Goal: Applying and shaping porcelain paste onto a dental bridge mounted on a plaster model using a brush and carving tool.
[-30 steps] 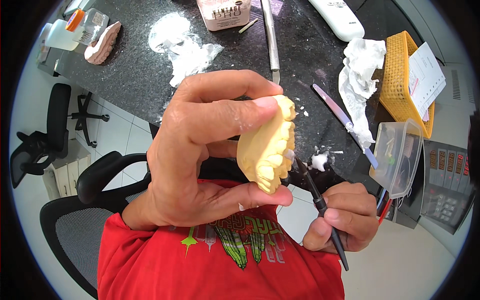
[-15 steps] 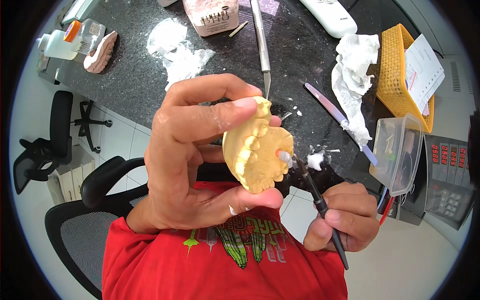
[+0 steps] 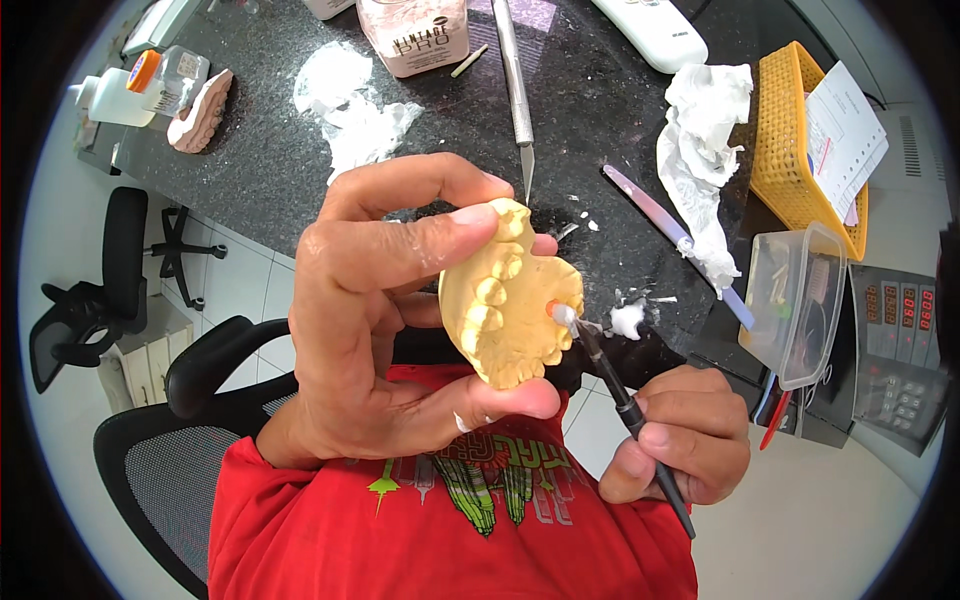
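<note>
Left hand (image 3: pixel 390 320) grips a yellow dental cast (image 3: pixel 505 300) at frame centre, right hand (image 3: pixel 685 435) at lower right pinches a thin black brush (image 3: pixel 625 405), its white-loaded tip touching the cast, above the dark surface (image 3: pixel 260 150).

Left hand (image 3: pixel 390 330) raised, right hand (image 3: pixel 685 435) fisted.

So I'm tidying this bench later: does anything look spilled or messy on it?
Yes. White paste or powder is smeared on the dark counter near its top edge, with smaller white blobs and specks right beside the yellow dental cast. A crumpled tissue lies loose by the yellow basket.
</note>
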The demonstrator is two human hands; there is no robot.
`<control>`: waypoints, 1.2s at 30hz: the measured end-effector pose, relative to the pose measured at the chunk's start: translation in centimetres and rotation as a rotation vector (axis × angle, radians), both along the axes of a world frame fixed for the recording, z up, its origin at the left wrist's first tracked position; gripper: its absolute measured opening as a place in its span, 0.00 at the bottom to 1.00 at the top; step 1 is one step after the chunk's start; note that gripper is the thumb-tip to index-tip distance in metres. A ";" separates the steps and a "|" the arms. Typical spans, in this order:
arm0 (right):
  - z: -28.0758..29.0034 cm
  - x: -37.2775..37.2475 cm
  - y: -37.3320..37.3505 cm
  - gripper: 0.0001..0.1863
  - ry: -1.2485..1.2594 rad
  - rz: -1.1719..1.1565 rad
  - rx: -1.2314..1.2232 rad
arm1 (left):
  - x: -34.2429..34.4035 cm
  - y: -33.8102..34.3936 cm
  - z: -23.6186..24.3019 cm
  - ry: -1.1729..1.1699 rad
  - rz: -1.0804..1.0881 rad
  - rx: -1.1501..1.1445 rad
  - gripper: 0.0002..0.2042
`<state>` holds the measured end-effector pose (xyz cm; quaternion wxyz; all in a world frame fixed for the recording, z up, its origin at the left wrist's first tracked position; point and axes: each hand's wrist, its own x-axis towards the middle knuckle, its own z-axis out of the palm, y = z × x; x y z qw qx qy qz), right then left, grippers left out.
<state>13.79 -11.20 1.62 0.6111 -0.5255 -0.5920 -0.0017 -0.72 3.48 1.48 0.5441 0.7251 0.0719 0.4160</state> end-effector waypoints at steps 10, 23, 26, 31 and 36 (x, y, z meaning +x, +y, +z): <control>0.4 0.1 -0.1 0.09 -0.017 0.035 -0.032 | 0.0 0.1 0.2 -0.008 -0.008 -0.001 0.38; 0.5 1.3 -2.0 0.13 0.249 -0.136 0.000 | -0.6 1.0 0.0 0.031 -0.041 0.214 0.34; 0.7 1.7 -2.8 0.13 0.273 -0.169 -0.140 | 0.2 1.0 -0.3 -0.016 -0.043 0.211 0.32; 0.9 1.4 -2.4 0.11 0.391 -0.205 -0.179 | 0.1 1.6 -0.1 0.009 -0.081 0.208 0.38; 0.6 1.6 -2.6 0.11 0.361 -0.223 -0.216 | 1.5 -1.8 2.8 0.247 0.261 -0.011 0.41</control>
